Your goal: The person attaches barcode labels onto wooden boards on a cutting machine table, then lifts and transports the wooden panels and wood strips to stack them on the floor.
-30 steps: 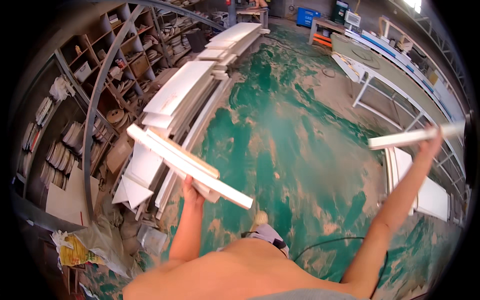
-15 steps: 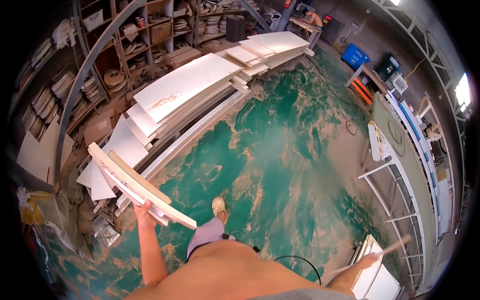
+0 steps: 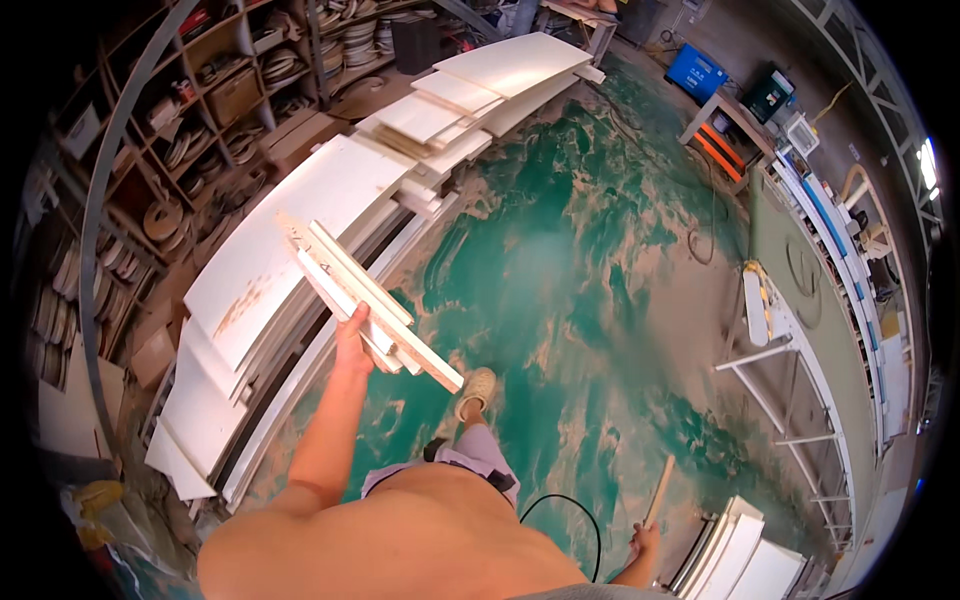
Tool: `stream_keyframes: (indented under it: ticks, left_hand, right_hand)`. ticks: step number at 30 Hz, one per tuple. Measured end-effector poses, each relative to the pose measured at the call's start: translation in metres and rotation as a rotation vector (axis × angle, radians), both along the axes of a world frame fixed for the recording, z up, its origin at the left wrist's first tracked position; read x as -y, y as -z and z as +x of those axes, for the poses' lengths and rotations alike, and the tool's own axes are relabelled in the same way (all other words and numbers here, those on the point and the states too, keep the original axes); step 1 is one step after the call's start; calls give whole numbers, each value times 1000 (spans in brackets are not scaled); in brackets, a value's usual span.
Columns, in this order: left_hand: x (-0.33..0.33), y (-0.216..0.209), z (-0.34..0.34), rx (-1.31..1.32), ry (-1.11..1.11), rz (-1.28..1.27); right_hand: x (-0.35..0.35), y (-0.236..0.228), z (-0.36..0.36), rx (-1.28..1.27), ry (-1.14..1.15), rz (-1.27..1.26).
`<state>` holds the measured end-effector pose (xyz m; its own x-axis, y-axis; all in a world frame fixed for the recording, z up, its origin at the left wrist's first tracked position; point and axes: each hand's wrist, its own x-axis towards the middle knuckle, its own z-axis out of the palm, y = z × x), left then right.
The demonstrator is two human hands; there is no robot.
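Note:
My left hand [image 3: 352, 340] is closed around a bundle of pale board strips [image 3: 425, 362]. The strips lie side by side, slant from upper left to lower right, and are held over the edge of the stack of white boards [image 3: 300, 215]. Low on the right, my right hand [image 3: 645, 541] grips a thin wooden stick [image 3: 660, 490] that points up and away from me. Close to that hand stands a smaller pile of white panels [image 3: 735, 550].
Sawdust streaks the green floor [image 3: 540, 260]. Shelves with round parts [image 3: 285, 68] line the left side. A long bench on a white frame [image 3: 810, 300] runs along the right. Farther off stand a blue box [image 3: 697, 68] and a wooden stand [image 3: 705, 120]. A black cable [image 3: 590, 520] curves beside me.
My left hand and the strips have moved forward and to the right. My right hand has swung inward, its stick now pointing up. One foot has stepped ahead, and the view has shifted.

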<state>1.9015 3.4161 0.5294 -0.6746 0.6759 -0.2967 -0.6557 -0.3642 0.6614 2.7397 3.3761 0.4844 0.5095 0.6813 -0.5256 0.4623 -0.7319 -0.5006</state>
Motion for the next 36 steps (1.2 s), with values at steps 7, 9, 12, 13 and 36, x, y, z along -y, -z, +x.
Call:
stream_keyframes:
  ticks: [7, 9, 12, 13, 36]
  left_hand:
    - [-234, -8, -23, 189, 20, -56]
    - [-286, -8, -41, 207, 15, -71]
    - [-329, -5, -66, 167, -27, -58]
    - [-342, 0, -80, 102, -26, -34]
    - [-636, 89, -403, 145, -512, -187]
  right_hand:
    - [-321, 10, -136, 122, -241, 140]
    - [-427, 21, -200, 393, -553, 297]
    - [-578, -1, -385, 53, -619, 222]
    - [-618, -8, -453, 9, -732, 193]
    - [-984, 161, -1293, -34, -1620, 482]
